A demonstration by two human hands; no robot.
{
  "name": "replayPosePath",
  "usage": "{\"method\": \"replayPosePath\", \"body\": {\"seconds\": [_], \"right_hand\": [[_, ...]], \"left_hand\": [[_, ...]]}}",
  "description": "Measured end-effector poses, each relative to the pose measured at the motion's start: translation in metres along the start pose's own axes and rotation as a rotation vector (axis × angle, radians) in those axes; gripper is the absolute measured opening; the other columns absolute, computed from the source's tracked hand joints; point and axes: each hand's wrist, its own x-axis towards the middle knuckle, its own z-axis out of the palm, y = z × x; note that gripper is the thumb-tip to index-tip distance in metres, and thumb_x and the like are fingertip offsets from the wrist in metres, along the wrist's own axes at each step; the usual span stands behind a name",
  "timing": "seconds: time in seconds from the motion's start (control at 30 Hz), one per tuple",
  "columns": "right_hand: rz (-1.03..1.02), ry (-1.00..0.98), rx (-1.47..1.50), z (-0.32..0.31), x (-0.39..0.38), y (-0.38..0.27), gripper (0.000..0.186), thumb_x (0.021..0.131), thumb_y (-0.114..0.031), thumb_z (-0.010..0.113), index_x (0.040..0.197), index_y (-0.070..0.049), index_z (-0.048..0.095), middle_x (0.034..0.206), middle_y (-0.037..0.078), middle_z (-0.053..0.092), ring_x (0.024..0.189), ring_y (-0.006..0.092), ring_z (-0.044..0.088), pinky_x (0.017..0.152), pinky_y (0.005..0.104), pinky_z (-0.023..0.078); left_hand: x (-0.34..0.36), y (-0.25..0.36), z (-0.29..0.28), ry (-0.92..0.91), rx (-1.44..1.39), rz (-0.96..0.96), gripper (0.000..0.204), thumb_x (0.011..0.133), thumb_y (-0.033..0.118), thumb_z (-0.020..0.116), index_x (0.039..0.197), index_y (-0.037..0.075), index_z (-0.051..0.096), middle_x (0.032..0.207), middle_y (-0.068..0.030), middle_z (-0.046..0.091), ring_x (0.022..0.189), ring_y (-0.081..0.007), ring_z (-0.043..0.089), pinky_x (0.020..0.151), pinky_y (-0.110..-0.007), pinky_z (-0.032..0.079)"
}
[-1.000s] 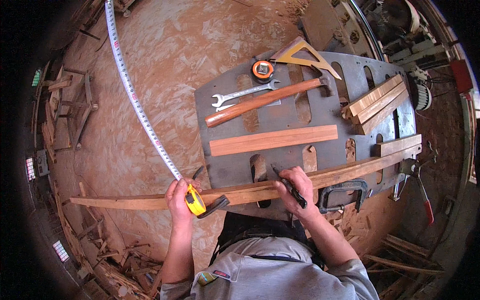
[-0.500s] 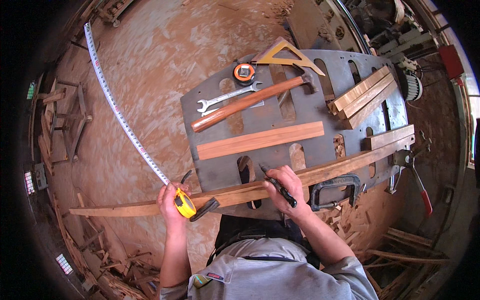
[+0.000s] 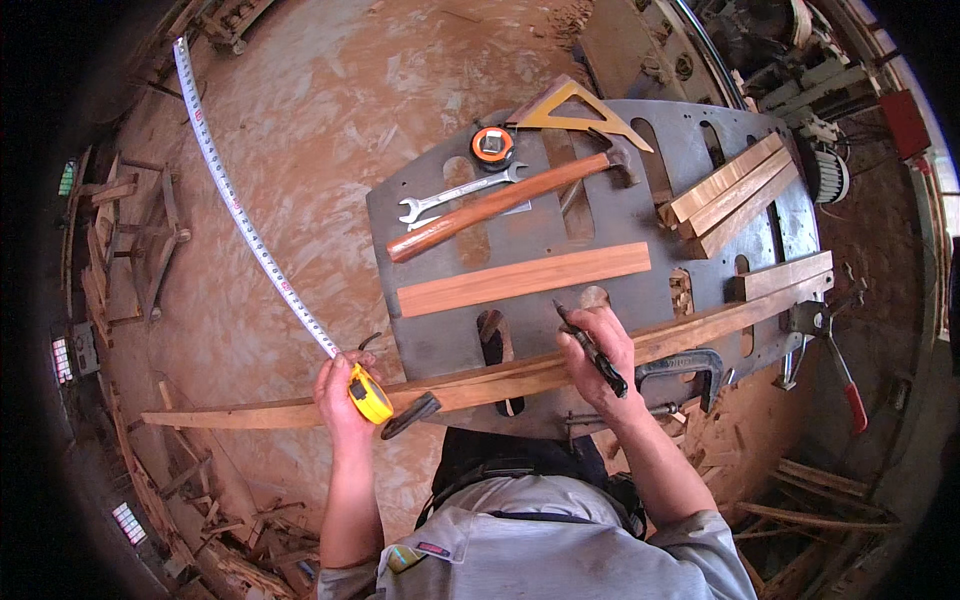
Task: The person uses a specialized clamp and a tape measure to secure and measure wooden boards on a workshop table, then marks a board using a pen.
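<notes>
My left hand [image 3: 340,402] is closed around a yellow tape measure [image 3: 371,396], over the left part of a long wooden strip [image 3: 480,388]. Its white blade [image 3: 243,218] is drawn out in a curve to the far upper left, the end in the air. In my right hand [image 3: 605,345] is a black marker pen [image 3: 609,375], tip pointing up and left, above the strip near the table's front. A dark C-clamp [image 3: 708,372] sits at the strip just right of my right hand. Another dark clamp piece [image 3: 411,415] is by the tape measure.
On the slotted metal table [image 3: 450,335] lie a flat board [image 3: 525,279], a hammer [image 3: 500,207], a wrench [image 3: 460,193], an orange-black tape measure [image 3: 492,147], a yellow set square [image 3: 600,119] and several wood blocks [image 3: 728,193]. A red-handled clamp [image 3: 854,400] stands right. Wood scraps litter the floor.
My right hand with the marker pen has moved right and slightly up along the strip. My left hand and the tape measure have barely shifted; the blade remains drawn out.
</notes>
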Motion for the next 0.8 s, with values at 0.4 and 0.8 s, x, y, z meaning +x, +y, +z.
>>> {"method": "replayPosePath", "body": {"seconds": [0.4,0.8], "right_hand": [[0.018,-0.041,-0.028,0.006,-0.004,0.007,0.026,0.084,-0.002,0.077,0.108,0.000,0.067,0.094,0.016,0.067,0.086,0.0360,0.063,0.077,0.0430,0.051],[0.020,-0.017,-0.005,0.007,-0.003,0.005,0.025,0.083,-0.003,0.078,0.105,0.000,0.067,0.089,0.016,0.066,0.082,0.0354,0.062,0.074,0.0423,0.051]], "left_hand": [[0.005,-0.002,-0.006,-0.088,-0.071,-0.044,0.022,0.102,0.019,0.059,0.104,-0.003,0.063,0.103,-0.0149,0.066,0.085,-0.0224,0.065,0.069,-0.035,0.058],[0.008,0.001,0.012,-0.166,0.011,-0.005,0.026,0.098,0.022,0.061,0.091,-0.003,0.064,0.086,-0.0182,0.067,0.083,-0.0303,0.066,0.081,-0.044,0.056]]}}
